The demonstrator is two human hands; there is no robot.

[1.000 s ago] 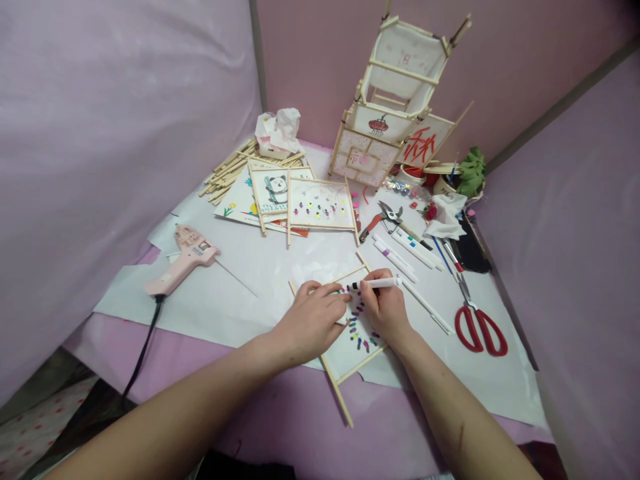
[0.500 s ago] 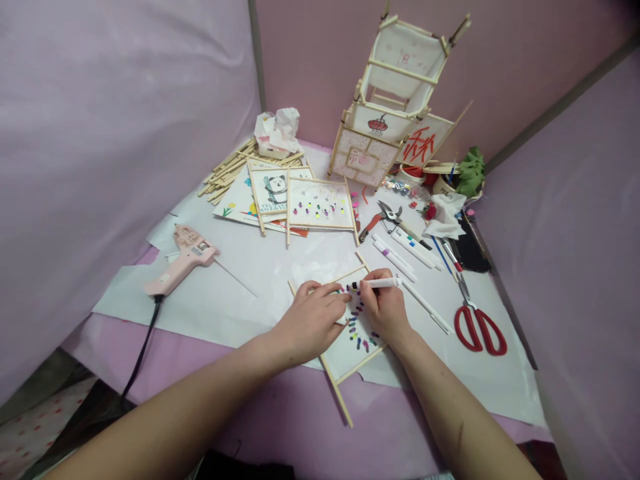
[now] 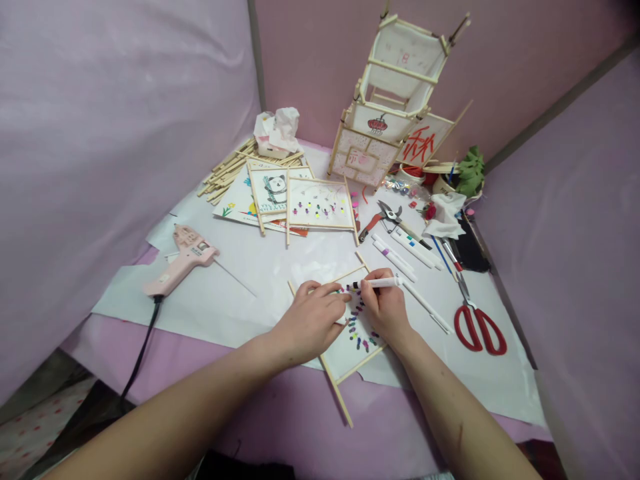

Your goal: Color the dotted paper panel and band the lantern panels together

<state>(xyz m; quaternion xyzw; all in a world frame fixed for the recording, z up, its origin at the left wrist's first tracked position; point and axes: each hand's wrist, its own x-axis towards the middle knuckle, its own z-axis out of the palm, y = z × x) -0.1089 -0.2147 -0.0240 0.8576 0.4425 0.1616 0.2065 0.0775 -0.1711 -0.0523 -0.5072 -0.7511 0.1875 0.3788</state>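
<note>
My right hand (image 3: 386, 303) is closed around a white marker (image 3: 383, 283), its dark tip down at the drawing on a small panel. That panel (image 3: 350, 363) is white with a frame of thin wooden sticks and carries a curved row of coloured dabs (image 3: 361, 341). My left hand (image 3: 315, 317) lies across the panel's left part, fingers stretched out close to the marker tip. A small white bit shows beside the left thumb; what it is I cannot make out. Much of the panel is hidden under both hands.
A pink glue gun (image 3: 187, 257) lies at left, red-handled scissors (image 3: 480, 327) at right. White markers (image 3: 395, 259) and pruning shears (image 3: 383, 217) lie beyond the hands. Behind are framed drawings (image 3: 321, 205), wooden sticks (image 3: 230, 170) and a tall stick-framed lantern (image 3: 373, 147).
The marker's tip end has shifted very slightly over the drawing. Both hands stay in nearly the same place.
</note>
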